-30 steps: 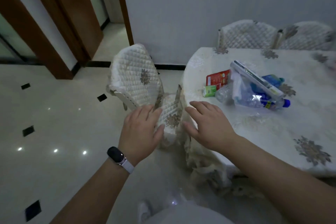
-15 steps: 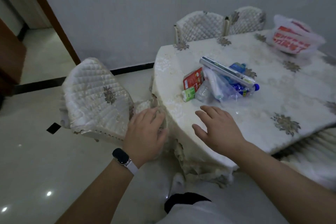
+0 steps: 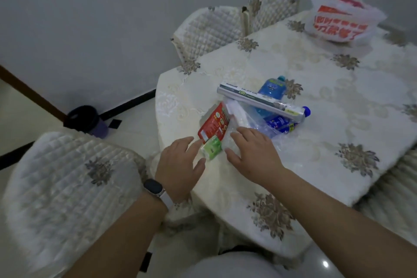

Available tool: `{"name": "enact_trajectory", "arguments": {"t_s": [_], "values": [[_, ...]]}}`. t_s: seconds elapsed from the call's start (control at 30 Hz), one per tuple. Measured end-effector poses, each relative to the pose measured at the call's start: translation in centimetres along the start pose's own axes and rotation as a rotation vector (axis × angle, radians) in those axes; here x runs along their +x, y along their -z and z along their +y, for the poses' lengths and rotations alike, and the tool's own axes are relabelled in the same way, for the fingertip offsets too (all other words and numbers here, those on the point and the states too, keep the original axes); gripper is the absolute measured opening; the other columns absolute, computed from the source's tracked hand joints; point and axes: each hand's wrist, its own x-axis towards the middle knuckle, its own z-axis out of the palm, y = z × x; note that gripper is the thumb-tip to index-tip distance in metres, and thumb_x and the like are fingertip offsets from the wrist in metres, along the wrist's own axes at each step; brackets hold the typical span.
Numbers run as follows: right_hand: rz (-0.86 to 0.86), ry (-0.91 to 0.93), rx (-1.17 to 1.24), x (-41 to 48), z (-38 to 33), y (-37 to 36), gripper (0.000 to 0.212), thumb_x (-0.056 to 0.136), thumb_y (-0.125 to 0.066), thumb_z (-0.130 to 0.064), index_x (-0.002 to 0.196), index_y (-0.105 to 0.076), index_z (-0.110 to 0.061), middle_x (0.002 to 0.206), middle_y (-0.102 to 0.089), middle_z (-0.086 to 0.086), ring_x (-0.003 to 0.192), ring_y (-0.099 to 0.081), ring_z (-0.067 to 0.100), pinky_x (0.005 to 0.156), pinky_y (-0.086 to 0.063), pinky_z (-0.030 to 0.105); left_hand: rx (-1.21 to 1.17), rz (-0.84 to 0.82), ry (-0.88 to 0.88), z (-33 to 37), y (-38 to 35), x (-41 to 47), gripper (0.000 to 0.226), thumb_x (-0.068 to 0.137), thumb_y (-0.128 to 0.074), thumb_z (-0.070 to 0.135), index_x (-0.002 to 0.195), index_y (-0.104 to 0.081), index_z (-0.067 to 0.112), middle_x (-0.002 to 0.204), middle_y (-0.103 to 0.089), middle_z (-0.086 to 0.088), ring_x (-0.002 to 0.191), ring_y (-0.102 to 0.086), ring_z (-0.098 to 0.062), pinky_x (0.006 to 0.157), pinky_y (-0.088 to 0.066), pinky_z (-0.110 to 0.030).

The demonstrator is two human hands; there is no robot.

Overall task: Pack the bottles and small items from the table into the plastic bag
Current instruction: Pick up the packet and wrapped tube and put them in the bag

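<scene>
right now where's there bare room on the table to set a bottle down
Free: the wide stretch of tablecloth between the long box and the printed bag, and the near right part beyond the right hand. Crowded: the near left edge, where red pouch, green packet, bottles and both hands bunch.

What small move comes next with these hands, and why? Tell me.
Probably close the left hand on the green packet. Its open fingers already reach the packet, nothing is held yet, and the right hand lies open on the clear plastic bag beside it.
</scene>
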Motion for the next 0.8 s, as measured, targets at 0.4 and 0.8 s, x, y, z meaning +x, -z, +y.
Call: {"name": "enact_trajectory", "arguments": {"t_s": [0.4,0.8], "values": [[-0.128,-0.330,0.013,8.3,5.3,-3.4,0.051,0.090,-0.051,-0.051,0.129,-0.050,-0.018,0.128,-0.054,0.004,0.118,-0.050,0.025,0.094,-0.043,0.040,-0.352,-0.158,0.199,-1.9,-5.8,11.8,0.055,0.087,-0.054,0.041,0.133,-0.053,0.010,0.120,-0.060,-0.013,0.109,-0.055,-0.032,0.089,-0.046,-0.042],[-0.280,-0.581,-0.141,12.5,3.6,-5.6,0.043,0.085,-0.060,-0.045,0.117,-0.052,-0.018,0.119,-0.059,0.005,0.110,-0.053,0.025,0.091,-0.045,0.041,-0.431,-0.340,-0.007,-3.6,-9.2,18.5,0.066,0.091,-0.057,0.029,0.151,-0.029,0.035,0.137,-0.056,-0.005,0.095,-0.066,-0.025,0.066,-0.040,-0.025]]}}
